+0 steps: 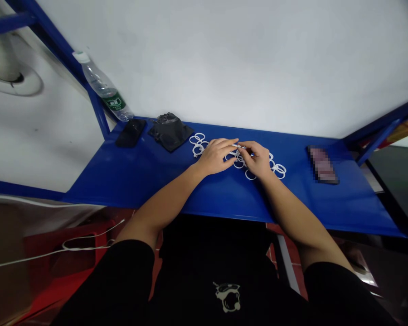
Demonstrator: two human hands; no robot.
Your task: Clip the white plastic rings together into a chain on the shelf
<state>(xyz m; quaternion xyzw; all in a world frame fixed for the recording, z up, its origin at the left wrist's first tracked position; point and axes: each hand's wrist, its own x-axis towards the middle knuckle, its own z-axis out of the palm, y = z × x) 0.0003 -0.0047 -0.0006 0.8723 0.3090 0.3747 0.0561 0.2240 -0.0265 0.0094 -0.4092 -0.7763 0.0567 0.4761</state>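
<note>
Several small white rings lie scattered on the blue table, in front of me. My left hand rests on the table with its fingers curled, the fingertips pinching a white ring at the middle of the pile. My right hand meets it there, fingers bent and pinched on the same small ring cluster. More rings lie to the right of my right hand. What exactly sits between the fingertips is too small to make out beyond white ring pieces.
A crumpled black bag and a dark phone lie at the back left, beside a tilted plastic water bottle. Another phone lies at the right. A blue frame post rises at the left; a white wall stands behind.
</note>
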